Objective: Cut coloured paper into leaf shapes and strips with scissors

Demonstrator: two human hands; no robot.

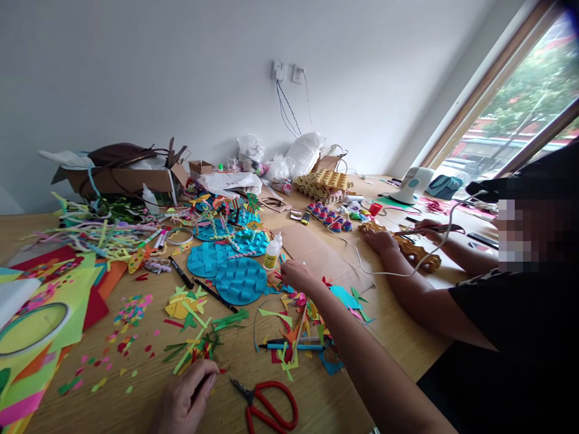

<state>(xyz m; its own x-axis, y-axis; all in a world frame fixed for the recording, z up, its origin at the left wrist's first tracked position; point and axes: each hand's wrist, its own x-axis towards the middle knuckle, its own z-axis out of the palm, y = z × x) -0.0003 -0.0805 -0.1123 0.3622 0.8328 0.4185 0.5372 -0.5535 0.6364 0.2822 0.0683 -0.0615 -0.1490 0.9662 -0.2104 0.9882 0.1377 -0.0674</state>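
Observation:
My left hand [190, 392] is closed at the lower edge, thumb and fingers curled together. A tiny red scrap shows at its fingertips; whether it is held, I cannot tell. Red-handled scissors [271, 407] lie beside it, blades toward the hand. My right hand [296, 274] reaches forward with its fingers closed, next to a white glue bottle [272, 252] that stands upright. A small blue bit shows by these fingertips, too small to name. Left of the bottle lie woven blue paper ovals [239, 281]. A yellow paper fish [183, 304] rests between my hands, near green strips [230, 319].
Paper scraps and a blue pen [294, 346] lie under my right forearm. Coloured sheets [76, 301] and a tape roll [34, 328] cover the left side. At right, a co-worker's hands [382, 241] work on an egg tray [418, 253]. A white cable [362, 265] crosses the table.

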